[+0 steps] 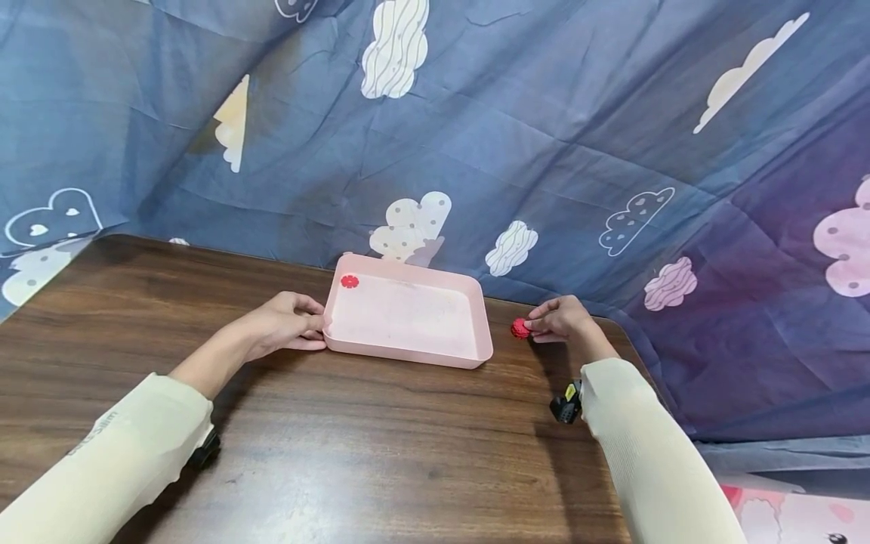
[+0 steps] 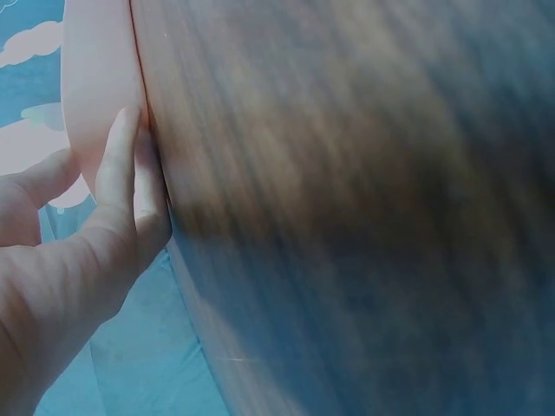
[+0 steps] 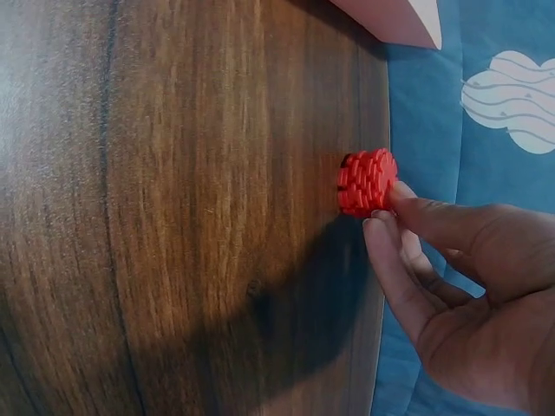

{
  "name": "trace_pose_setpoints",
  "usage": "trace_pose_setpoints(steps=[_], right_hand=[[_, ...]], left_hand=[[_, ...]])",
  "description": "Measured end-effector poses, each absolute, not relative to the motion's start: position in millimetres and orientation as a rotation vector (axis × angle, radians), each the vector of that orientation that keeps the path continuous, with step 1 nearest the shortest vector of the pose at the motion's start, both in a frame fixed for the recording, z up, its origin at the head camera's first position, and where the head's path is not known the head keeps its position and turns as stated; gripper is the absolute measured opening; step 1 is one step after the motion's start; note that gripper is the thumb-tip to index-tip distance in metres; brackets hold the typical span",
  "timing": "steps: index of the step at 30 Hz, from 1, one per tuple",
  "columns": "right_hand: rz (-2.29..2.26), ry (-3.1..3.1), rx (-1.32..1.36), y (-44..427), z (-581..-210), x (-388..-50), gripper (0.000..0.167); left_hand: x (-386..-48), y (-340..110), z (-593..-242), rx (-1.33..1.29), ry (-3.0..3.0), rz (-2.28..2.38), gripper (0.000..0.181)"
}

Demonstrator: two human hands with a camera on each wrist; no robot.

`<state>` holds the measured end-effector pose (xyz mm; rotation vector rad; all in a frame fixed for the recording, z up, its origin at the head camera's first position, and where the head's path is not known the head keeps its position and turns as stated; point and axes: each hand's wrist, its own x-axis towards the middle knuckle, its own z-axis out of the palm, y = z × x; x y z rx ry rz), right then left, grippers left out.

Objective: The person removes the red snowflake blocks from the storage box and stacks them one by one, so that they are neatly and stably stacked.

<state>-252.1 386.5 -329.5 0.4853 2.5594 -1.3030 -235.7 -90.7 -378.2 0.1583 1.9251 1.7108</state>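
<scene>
A shallow pink tray [image 1: 401,353] lies on the table, with one flat red notched plastic disc [image 1: 350,281] in its far left corner. My left hand [image 1: 288,325] touches the tray's left side. In the left wrist view its straight fingers [image 2: 121,165] rest against the outer wall, with the thumb by the rim. To the right of the tray is a short stack of red notched plastic discs [image 3: 367,182] on the table. My right hand [image 1: 559,321] pinches the upper end of this stack between thumb and fingertips; how many discs it grips, I cannot tell.
A dark wood-grain table [image 1: 381,431] carries everything. Close behind its back edge hangs a blue cloth [image 1: 306,166] printed with clouds, which continues along the right side. Black wrist devices [image 1: 566,403] sit under both sleeves.
</scene>
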Motion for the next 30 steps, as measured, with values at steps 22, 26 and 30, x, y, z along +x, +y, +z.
trace_pose_setpoints(steps=[22,26,30], right_hand=[[-1.297,2.565,0.369,372,-309,-260,0.024],[-1.273,2.548,0.317,361,-305,-265,0.036],[-1.219,2.555,0.275,348,-302,-269,0.038]], left_hand=[[-233,-88,-372,0.131,1.950,1.717,0.045],[-231,-88,-373,0.133,1.959,1.727,0.044],[-230,-85,-371,0.123,1.974,1.722,0.044]])
